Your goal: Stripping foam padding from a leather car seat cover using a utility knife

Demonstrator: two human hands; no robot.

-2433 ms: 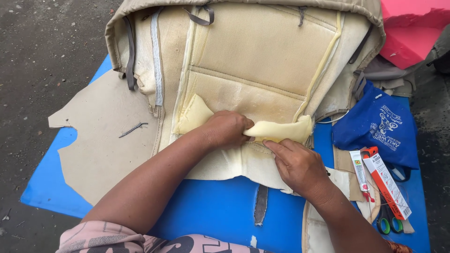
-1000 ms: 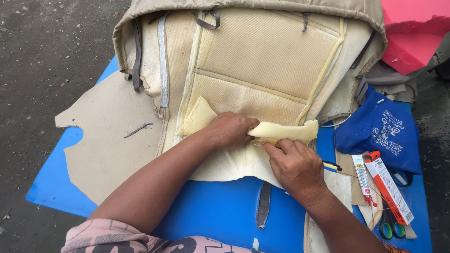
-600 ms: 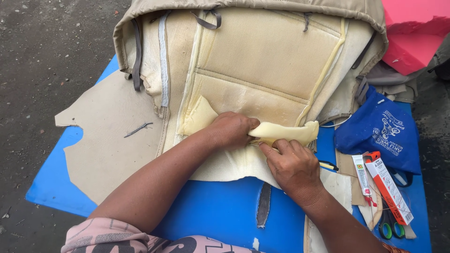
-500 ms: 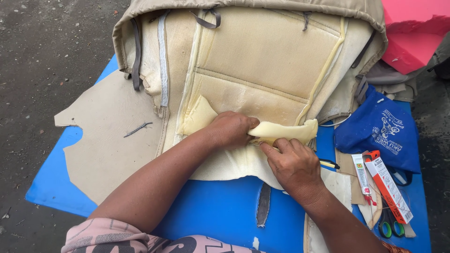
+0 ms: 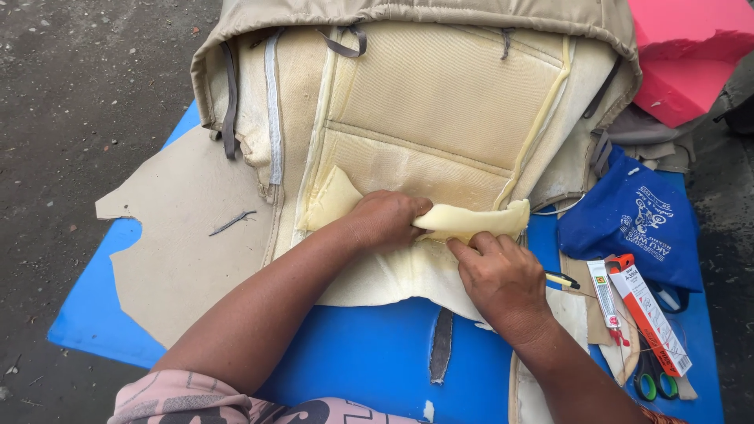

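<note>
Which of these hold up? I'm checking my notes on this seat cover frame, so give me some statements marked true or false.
1. The left hand grips the yellow foam strip. True.
2. The right hand holds the scissors. False: they lie on the blue mat, untouched.
3. The seat cover lies with its foam-backed inside up. True.
4. The pink foam block sits at the near left. False: far right.
5. A blue bag lies right of the cover. True.

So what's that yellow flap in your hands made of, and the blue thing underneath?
The yellow flap looks like soft foam: thick, matte, bending under the left hand and right hand. The blue sheet seems smooth plastic or foam board; hard to tell.
</note>
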